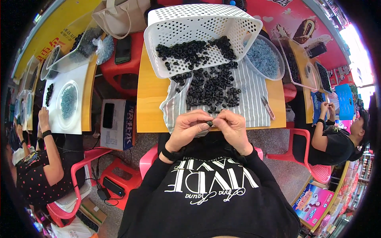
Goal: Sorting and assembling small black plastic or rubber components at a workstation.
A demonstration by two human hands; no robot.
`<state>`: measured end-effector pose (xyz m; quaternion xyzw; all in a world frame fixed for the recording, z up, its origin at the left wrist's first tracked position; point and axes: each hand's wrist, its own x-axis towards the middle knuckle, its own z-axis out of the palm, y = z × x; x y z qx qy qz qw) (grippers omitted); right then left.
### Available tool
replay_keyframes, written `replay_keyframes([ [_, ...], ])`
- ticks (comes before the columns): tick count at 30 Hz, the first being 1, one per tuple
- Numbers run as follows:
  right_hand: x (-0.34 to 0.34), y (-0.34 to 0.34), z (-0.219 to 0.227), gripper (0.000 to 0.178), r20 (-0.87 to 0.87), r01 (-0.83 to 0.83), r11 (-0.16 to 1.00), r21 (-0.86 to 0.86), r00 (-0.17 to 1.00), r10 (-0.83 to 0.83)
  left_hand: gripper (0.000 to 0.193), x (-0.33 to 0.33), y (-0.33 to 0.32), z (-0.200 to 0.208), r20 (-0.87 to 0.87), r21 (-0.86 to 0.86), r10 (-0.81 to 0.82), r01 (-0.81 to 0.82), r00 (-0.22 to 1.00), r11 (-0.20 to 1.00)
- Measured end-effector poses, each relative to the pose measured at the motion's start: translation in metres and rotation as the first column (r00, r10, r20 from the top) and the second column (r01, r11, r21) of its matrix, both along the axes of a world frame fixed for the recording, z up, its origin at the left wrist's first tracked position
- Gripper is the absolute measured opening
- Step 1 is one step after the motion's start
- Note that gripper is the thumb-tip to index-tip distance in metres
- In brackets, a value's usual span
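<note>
Just past the table's front edge, my left hand [191, 129] and my right hand [232, 129] meet fingertip to fingertip. Both are closed in a pinch on a small black part [210, 123], mostly covered by the fingers. Beyond them, a loose heap of black ring-like parts [212, 89] lies spread on a striped cloth [254, 95]. Behind that heap, a white perforated basket [202, 18] lies tipped on its side, its opening toward me, with more black parts inside. A clear round tub [281, 71] of small blue-grey pieces [262, 57] stands right of the basket.
Pink-handled scissors [269, 109] lie at the cloth's right side on the wooden table [152, 107]. A red stool with a phone [123, 49] stands at the left, above a cardboard box [126, 123]. Other people work at tables left and right.
</note>
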<state>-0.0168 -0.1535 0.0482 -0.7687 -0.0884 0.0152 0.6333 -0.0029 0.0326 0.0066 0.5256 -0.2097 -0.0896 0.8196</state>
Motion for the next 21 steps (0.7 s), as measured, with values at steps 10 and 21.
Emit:
replay_keyframes([
  [10, 0.015, -0.024, -0.006, 0.011, 0.216, 0.167, 0.916, -0.365, 0.972, -0.091, 0.023, 0.002, 0.001, -0.01, -0.337, -0.412, -0.152, 0.0, 0.929, 0.911],
  [21, 0.014, 0.002, -0.003, 0.014, 0.431, 0.239, 0.729, -0.641, 0.898, 0.085, 0.023, 0.001, 0.0, -0.011, -0.355, -0.376, -0.121, -0.023, 0.927, 0.926],
])
